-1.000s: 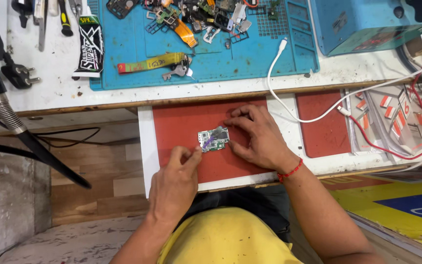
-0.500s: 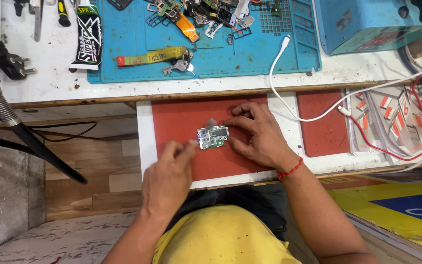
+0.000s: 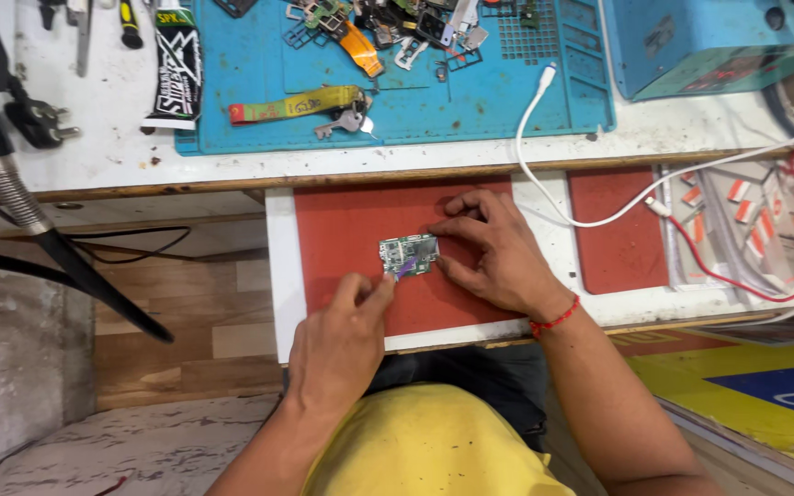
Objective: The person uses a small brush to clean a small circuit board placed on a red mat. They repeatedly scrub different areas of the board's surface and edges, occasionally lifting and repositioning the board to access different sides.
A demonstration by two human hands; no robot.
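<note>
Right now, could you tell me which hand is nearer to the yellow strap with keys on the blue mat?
The right. The right hand rests at the small green circuit board, below and right of the yellow strap with keys. The left hand sits lower, near the red pad's front edge.

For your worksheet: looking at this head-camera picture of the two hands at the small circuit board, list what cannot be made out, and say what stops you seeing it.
- Head view: what the left hand pinches at the circuit board is too small; only a purple bit shows.
- The board's right edge is hidden by the right hand fingers.
- Board components are too small to tell apart.
- The blue box is cut off by the top edge.
- The parts pile is cropped and cluttered.
</note>
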